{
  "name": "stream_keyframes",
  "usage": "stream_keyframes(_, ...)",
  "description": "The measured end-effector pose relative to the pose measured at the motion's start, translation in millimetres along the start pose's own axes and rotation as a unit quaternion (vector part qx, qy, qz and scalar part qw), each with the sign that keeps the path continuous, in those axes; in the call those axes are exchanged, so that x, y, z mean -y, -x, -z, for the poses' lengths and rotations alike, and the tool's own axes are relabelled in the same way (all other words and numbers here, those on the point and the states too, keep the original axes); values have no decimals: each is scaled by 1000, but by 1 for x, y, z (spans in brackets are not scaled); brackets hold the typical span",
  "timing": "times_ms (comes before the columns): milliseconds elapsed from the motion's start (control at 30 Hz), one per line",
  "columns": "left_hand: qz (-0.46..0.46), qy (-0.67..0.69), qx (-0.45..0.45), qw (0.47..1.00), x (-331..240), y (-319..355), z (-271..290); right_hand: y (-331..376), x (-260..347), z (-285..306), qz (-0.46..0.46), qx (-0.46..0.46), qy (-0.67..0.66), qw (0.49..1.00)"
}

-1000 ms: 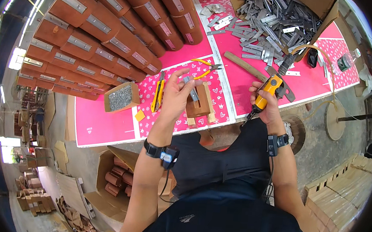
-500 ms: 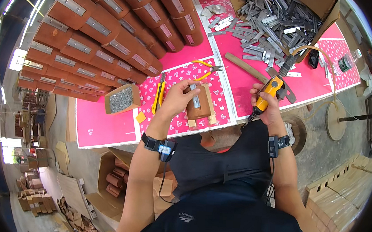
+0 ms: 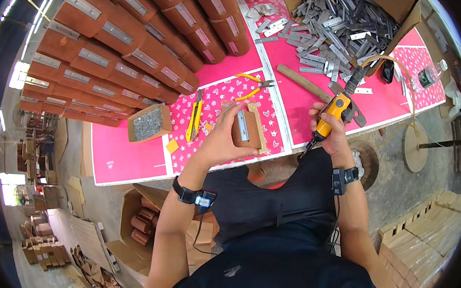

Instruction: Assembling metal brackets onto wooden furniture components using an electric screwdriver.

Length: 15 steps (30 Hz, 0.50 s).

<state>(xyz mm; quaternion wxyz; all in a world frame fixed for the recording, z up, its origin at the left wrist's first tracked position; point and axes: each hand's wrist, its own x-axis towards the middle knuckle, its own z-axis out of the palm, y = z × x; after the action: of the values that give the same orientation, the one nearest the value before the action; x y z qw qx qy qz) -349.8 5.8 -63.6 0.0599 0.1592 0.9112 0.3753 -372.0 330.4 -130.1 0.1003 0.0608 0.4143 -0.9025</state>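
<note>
Pliers (image 3: 261, 84) lie beyond left hand (image 3: 222, 140), its grip around brown block (image 3: 253, 128); drill (image 3: 337, 106) clamped in right hand (image 3: 337, 138) overlaps hammer (image 3: 306, 84).

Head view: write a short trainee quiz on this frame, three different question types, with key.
1. Open: What does the right hand hold?
2. True or false: The left hand is holding the pliers.
3. Fill in: In the picture, the box of small metal pieces stands to the ___ of the yellow cutter.

Key:
1. A yellow drill.
2. False; it is at the brown block, which has a metal strip on top.
3. Left.
</note>
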Motion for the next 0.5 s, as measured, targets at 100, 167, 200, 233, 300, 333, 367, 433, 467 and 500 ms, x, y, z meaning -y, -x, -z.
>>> stream_keyframes(100, 37, 31, 3, 999, 1, 2, 0, 0, -1, -2, 0, 5, 1, 1000)
stream_keyframes(167, 31, 33, 12, 999, -3, -2, 4, 0, -1, -3, 0, 7, 0, 1000)
stream_keyframes(200, 25, 33, 22, 999, -4, -2, 5, 0, -1, -4, 1, 3, 4, 1000)
stream_keyframes(233, 25, 34, 20, 999, -4, -3, 5, 0, 0, -5, 2, 0, 7, 1000)
stream_keyframes(300, 23, 29, 17, 999, -4, -2, 5, 1, -1, -5, 2, 0, 8, 1000)
stream_keyframes(333, 23, 29, 17, 999, -3, -1, 5, 1, -2, -5, 3, -2, 7, 1000)
stream_keyframes(367, 20, 42, 12, 999, -3, 0, 4, 2, -1, -5, 3, -2, 7, 1000)
stream_keyframes(433, 17, 56, 6, 998, -2, 2, 2, 3, -1, -6, 3, -4, 5, 1000)
stream_keyframes(467, 16, 42, 3, 999, -1, 3, 1, 4, -1, -6, 3, -4, 5, 1000)
stream_keyframes(500, 16, 29, 0, 999, 0, 4, 1, 4, -2, -7, 2, -4, 6, 1000)
